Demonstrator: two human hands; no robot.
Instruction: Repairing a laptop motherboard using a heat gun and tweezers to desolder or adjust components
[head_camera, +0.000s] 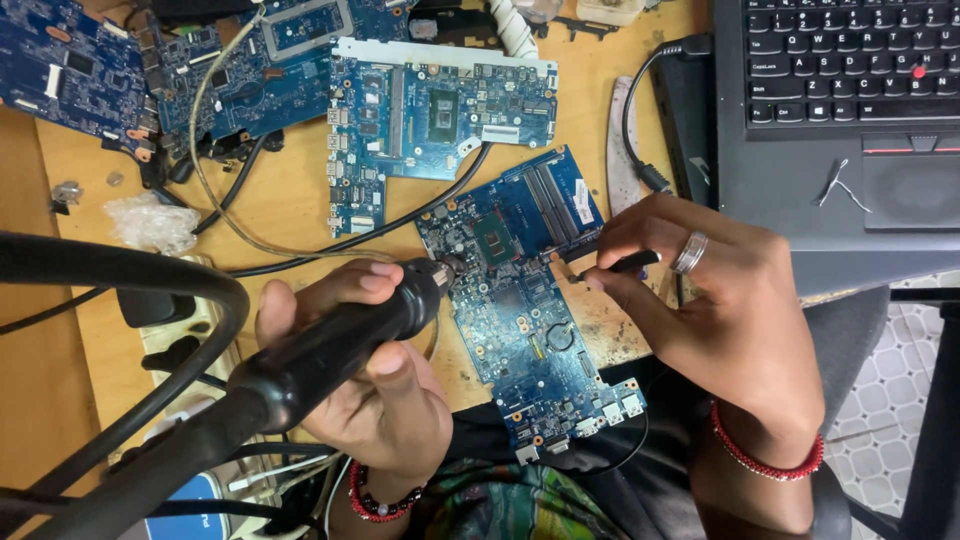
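At frame centre, the left hand (385, 400) grips a black cylindrical hot-air handpiece (340, 340) whose nozzle points up-right at the blue rectangular circuit board (525, 320), while the right hand's (720, 310) fingers (610, 245) pinch slim black tweezers (625, 264) pointing left toward it.

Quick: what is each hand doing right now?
Left hand: closed around the black cylindrical hot-air tool handle.
Right hand: fingers pinched on slim black tweezers over the blue circuit board.

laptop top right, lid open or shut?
Open. The laptop shows its keyboard and touchpad facing up on the wooden table; the screen itself is out of frame.
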